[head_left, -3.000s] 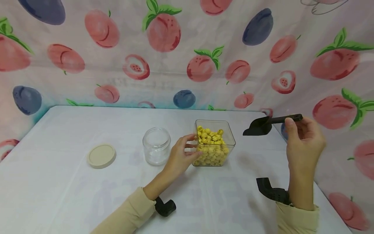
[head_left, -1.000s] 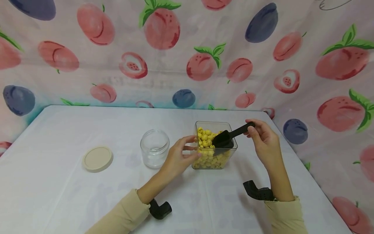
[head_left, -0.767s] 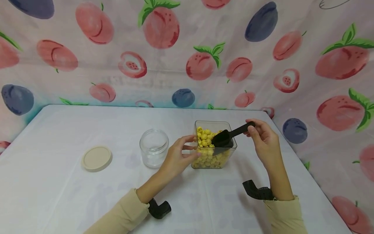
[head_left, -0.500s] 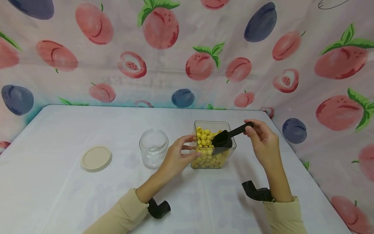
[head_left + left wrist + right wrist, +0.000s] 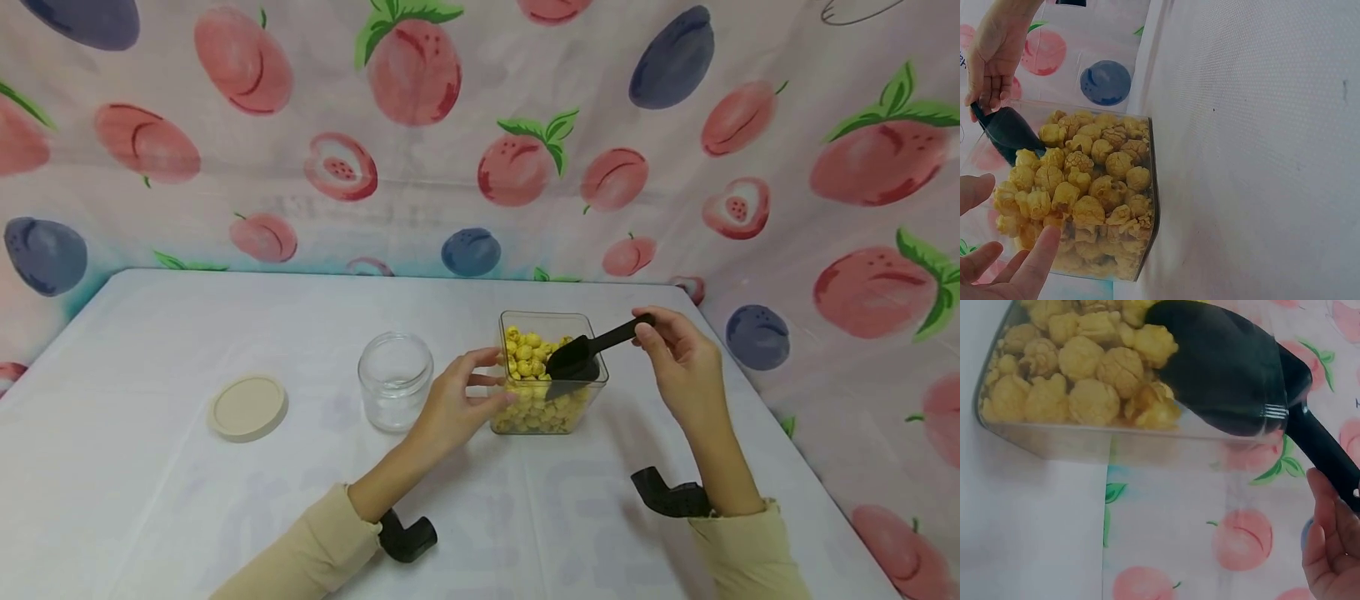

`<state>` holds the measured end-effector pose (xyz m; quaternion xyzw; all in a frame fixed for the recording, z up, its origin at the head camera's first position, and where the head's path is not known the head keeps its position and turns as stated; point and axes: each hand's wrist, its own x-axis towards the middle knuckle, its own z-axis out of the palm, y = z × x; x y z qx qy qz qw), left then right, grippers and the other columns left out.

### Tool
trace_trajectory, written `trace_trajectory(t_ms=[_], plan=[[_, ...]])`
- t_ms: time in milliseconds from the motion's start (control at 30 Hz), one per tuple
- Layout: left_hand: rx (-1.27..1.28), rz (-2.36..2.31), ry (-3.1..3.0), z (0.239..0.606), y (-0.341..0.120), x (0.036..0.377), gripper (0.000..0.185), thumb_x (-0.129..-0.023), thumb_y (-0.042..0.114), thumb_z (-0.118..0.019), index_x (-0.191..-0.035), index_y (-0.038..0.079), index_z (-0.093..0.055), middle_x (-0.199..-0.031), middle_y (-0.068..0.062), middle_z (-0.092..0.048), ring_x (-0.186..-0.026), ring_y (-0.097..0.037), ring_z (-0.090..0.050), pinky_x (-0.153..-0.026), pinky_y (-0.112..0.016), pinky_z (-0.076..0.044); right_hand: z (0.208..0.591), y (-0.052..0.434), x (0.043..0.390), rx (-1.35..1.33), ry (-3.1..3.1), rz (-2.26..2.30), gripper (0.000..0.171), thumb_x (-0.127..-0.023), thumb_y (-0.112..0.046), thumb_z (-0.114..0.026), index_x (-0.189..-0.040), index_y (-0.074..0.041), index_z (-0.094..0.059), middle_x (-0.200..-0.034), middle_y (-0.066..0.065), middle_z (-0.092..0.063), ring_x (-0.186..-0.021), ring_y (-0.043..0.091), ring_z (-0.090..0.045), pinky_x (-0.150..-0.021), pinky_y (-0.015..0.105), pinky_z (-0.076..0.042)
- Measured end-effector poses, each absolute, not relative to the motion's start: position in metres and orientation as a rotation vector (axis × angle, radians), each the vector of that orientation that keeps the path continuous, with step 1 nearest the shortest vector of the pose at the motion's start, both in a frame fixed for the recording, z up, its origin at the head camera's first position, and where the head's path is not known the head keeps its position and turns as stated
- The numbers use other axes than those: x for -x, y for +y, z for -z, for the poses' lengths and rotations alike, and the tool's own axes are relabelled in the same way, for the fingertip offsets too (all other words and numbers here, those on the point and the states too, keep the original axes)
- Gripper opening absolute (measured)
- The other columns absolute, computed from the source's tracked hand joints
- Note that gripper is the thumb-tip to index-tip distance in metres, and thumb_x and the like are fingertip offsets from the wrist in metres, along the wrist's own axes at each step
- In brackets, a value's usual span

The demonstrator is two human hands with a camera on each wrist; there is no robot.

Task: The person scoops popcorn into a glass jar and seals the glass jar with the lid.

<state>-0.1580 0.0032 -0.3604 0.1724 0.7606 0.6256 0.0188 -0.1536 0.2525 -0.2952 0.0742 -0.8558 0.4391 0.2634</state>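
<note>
White tabletop (image 5: 225,500): right hand (image 5: 686,362) pinches scoop (image 5: 573,357), popcorn box's (image 5: 542,323) three o'clock; left hand (image 5: 461,396), loose-fingered, at nine; advise level lift.

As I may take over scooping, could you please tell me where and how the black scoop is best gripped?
Probably by the slim handle, pinched from the right: it slants up clear of the container to the right hand, while the blade sits in popcorn.

No words can be read. On the fruit cloth (image 5: 442,158) beyond the left hand (image 5: 461,396), pale marks (image 5: 337,208) look like letters but are too faint. Past the right hand (image 5: 682,367), dark writing (image 5: 1357,403) on it is cut off
</note>
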Motion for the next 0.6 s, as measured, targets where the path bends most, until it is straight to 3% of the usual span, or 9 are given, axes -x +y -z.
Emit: trace_trajectory(t_ms=[500, 600], plan=[[-0.548, -1.935, 2.375, 0.36, 0.003, 0.1581, 0.054, -0.083, 0.016, -0.07, -0.132, 0.013, -0.048, -0.125, -0.007, -0.053, -0.105, -0.023, -0.06, -0.081, -0.032, -0.056, 0.2997, 0.2539, 0.1555, -0.272, -2.23, -1.2, 0.024, -0.092, -0.004, -0.055, -0.114, 0.004, -0.061, -0.088, -0.026, -0.058, -0.081, -0.009, -0.057, -0.08, 0.003, -0.045], [-0.56, -1.936, 2.382, 0.3609, 0.0028, 0.1589, 0.054, -0.083, 0.016, -0.07, -0.132, 0.013, -0.048, -0.125, -0.007, -0.053, -0.105, -0.023, -0.06, -0.082, -0.032, -0.056, 0.2952, 0.2562, 0.1578, -0.331, -2.271, -1.12, 0.024, -0.091, -0.003, -0.055, -0.114, 0.003, -0.061, -0.092, -0.019, -0.059, -0.083, -0.011, -0.057, -0.081, 0.002, -0.044]])
